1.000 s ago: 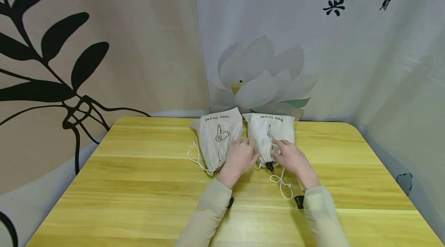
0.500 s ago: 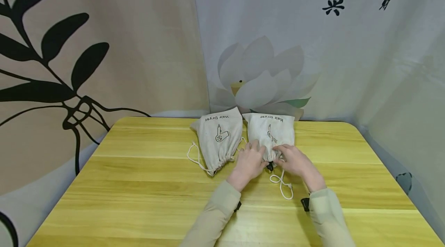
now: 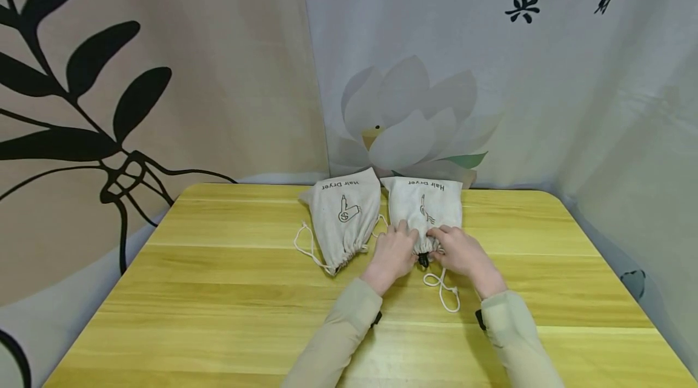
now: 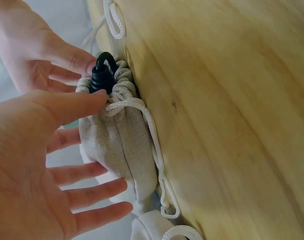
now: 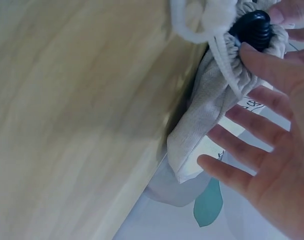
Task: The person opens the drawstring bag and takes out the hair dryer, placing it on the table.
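Two off-white drawstring bags printed "Hair Dryer" lie at the table's far side in the head view. My left hand (image 3: 394,251) and right hand (image 3: 462,251) are at either side of the gathered mouth of the right bag (image 3: 428,203). Each thumb presses the ruffled mouth, with the index finger across the cloth from it, so the edge is pinched lightly. The other fingers stay extended along the bag. A black ribbed cord end (image 4: 102,77) with a loop pokes out between the thumbs. White drawstrings (image 5: 224,65) hang from the mouth.
The left bag (image 3: 345,218) lies close beside, its white cord loop (image 3: 305,248) trailing on the wooden table (image 3: 218,303). Another cord loop (image 3: 444,291) lies in front of the right bag. A printed curtain (image 3: 245,73) hangs behind the table's back edge.
My left hand has moved right, from between the two bags to the right bag's mouth. My right hand has shifted slightly down to the mouth. Both bags stay in place.
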`<state>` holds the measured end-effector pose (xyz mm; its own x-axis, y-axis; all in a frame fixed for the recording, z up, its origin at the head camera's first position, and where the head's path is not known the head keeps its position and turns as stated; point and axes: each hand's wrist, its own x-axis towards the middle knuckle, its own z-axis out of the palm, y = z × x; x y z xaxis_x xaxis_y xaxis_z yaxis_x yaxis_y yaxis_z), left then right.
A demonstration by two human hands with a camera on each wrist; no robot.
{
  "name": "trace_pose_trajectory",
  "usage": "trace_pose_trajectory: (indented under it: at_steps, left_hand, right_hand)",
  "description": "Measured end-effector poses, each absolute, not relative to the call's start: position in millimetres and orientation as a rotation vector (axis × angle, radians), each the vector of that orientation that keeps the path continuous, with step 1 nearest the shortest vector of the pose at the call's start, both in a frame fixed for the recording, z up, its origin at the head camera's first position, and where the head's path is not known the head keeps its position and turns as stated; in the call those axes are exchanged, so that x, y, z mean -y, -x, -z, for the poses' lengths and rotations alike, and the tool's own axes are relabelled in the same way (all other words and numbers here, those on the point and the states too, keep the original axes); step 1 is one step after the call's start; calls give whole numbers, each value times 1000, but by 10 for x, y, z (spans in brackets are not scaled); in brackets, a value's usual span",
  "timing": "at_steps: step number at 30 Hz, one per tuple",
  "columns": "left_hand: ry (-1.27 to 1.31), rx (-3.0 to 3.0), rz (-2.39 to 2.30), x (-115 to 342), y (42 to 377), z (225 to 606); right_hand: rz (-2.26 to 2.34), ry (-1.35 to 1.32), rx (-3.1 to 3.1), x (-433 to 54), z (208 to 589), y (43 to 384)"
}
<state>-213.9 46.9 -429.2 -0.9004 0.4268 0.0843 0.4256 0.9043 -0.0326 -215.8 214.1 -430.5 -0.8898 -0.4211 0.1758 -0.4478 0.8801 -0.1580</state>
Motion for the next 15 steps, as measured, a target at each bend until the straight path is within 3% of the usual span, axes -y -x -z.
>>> trace_pose_trajectory:
  at_steps: [15]
  left_hand:
    - [555, 3009, -3, -512, 2160, 4293]
  right_hand:
    - [-281, -663, 2890, -2130, 4351, 2161]
